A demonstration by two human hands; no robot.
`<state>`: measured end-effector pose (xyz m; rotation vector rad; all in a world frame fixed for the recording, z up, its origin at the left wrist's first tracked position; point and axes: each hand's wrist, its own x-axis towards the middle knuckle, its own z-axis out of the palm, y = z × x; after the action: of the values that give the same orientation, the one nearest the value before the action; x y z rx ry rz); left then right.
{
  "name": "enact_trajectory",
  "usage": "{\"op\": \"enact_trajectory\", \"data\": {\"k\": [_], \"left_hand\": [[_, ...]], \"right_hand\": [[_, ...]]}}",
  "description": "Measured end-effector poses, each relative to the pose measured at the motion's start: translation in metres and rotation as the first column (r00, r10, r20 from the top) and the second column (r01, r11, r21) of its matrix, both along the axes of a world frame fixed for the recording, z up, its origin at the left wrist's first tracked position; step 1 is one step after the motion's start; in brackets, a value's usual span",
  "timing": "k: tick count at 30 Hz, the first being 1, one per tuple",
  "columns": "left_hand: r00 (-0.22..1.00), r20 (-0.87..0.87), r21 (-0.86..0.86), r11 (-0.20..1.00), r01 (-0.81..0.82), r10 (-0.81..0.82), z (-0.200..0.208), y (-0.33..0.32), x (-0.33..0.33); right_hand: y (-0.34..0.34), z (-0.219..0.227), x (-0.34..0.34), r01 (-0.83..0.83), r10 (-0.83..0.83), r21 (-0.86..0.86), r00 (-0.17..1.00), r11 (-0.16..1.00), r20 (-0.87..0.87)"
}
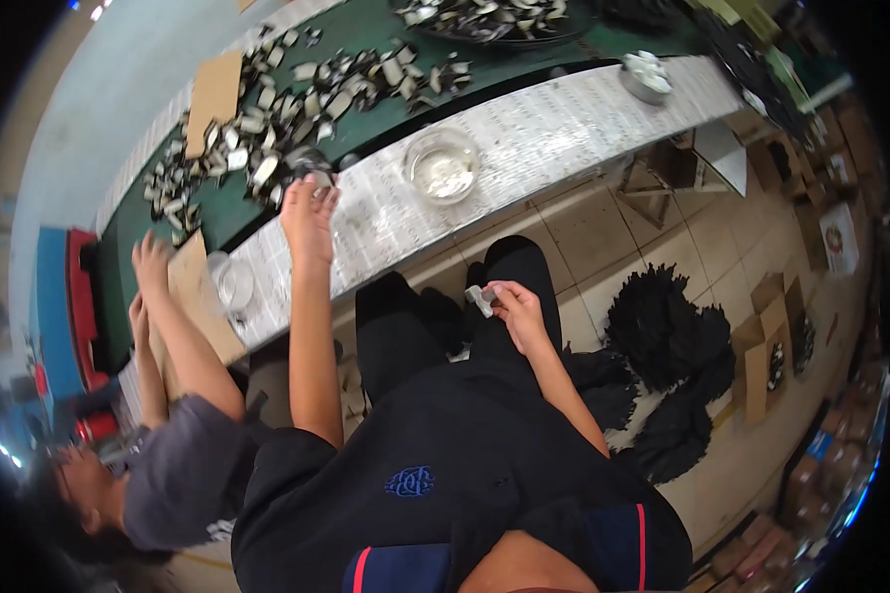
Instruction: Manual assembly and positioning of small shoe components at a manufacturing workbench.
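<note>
My left hand (310,222) reaches over the inner edge of the pale strip along the bench, its fingers closed round a dark, shiny curved piece (311,161) blurred by motion. A heap of similar black-and-silver curved pieces (265,127) lies just beyond it. Above my right thigh, my right hand (520,312) pinches a small whitish, translucent piece (480,298); its exact kind cannot be made out. To the right of my left hand, a round clear dish (442,166) holds small pale pieces.
At my left sits a co-worker, one hand (152,265) near a cardboard sheet (205,306) and another clear dish (230,285). A bowl of white pieces (647,77) stands far right. Black fringed material (663,331) and an open carton (764,356) are on the tiled floor.
</note>
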<state>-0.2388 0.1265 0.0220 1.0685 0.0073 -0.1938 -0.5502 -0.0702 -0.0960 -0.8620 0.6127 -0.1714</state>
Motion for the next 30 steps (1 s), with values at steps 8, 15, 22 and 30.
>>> {"op": "enact_trajectory", "data": {"k": [8,15,22,30], "left_hand": [[0.913,-0.363,-0.066,0.983,0.173,-0.185,-0.003,0.044,-0.136],[0.868,-0.387,0.196,0.892,0.407,-0.311,-0.029,0.059,-0.188],[0.880,-0.305,0.250,0.861,0.443,-0.365,-0.013,0.047,-0.207],[0.875,-0.258,0.154,0.876,0.456,-0.410,-0.016,0.048,-0.193]], "right_hand": [[0.007,0.003,0.004,-0.064,0.064,-0.063,0.998,0.996,-0.012],[0.016,0.028,0.009,-0.126,0.110,-0.230,0.991,0.965,-0.080],[0.036,0.134,0.029,-0.045,0.117,-0.700,0.991,0.713,0.056],[0.049,0.178,0.041,0.133,0.441,-0.991,0.889,0.009,0.123]]}}
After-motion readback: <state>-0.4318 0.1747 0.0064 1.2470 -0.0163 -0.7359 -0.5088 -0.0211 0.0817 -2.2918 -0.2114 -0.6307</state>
